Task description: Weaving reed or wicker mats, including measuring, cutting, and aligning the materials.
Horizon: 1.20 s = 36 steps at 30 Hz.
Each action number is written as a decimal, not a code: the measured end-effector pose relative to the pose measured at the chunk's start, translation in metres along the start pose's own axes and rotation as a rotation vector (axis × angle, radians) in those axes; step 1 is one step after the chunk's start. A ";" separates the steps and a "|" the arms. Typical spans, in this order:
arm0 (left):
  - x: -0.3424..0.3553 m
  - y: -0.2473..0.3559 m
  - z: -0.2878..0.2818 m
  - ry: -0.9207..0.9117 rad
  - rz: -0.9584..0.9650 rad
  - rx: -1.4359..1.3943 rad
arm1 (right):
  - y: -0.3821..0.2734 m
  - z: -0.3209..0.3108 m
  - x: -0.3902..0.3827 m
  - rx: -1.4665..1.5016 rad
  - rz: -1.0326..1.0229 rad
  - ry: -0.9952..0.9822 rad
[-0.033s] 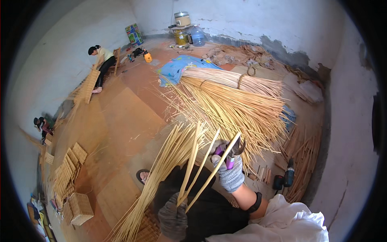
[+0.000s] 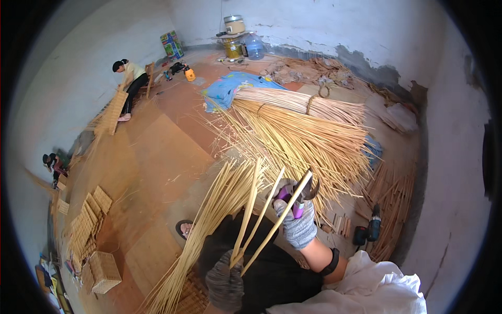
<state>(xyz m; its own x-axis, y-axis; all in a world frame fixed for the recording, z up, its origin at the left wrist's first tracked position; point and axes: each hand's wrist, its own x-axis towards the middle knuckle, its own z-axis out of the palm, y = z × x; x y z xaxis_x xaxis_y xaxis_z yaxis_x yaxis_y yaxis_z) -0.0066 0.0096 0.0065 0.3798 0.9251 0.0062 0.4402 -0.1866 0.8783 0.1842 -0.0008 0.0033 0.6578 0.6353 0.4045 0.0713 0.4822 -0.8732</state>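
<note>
My left hand (image 2: 225, 285), in a grey knit glove, is closed around the lower ends of a few pale wicker rods (image 2: 256, 226), which fan upward. In a similar glove, my right hand (image 2: 299, 225) grips pruning shears (image 2: 298, 208) with purple handles and dark blades. The blades are beside the upper end of the rightmost rod; whether they touch it I cannot tell. A loose bundle of long thin rods (image 2: 209, 225) slants past my dark-clothed lap (image 2: 266, 285) on the left.
A big tied heap of rods (image 2: 308, 131) lies ahead, partly on a blue cloth (image 2: 225, 91). To the right are a cordless drill (image 2: 374, 225) and loose sticks (image 2: 389, 196). Woven panels (image 2: 86, 225) and a woven box (image 2: 104, 272) stand left. Two people (image 2: 133, 78) (image 2: 55, 165) sit along the left wall.
The background has shifted very slightly left in the view. My hands, the rods and the shears keep the same places.
</note>
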 end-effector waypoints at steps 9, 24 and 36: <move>-0.001 0.001 0.015 0.101 0.261 0.210 | -0.010 0.004 0.005 -0.135 -0.019 0.027; 0.016 0.024 0.009 -0.799 -0.593 -1.131 | 0.037 0.016 -0.032 0.522 0.396 -0.691; 0.007 0.016 0.004 -0.813 -0.430 -0.720 | 0.081 0.010 -0.041 0.102 -0.100 -0.195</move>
<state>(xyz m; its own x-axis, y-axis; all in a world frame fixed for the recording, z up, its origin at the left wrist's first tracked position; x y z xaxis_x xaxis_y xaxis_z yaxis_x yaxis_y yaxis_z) 0.0064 0.0119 0.0185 0.8357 0.3328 -0.4369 0.1956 0.5630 0.8030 0.1554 0.0182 -0.0816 0.4936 0.6807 0.5412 0.0462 0.6009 -0.7980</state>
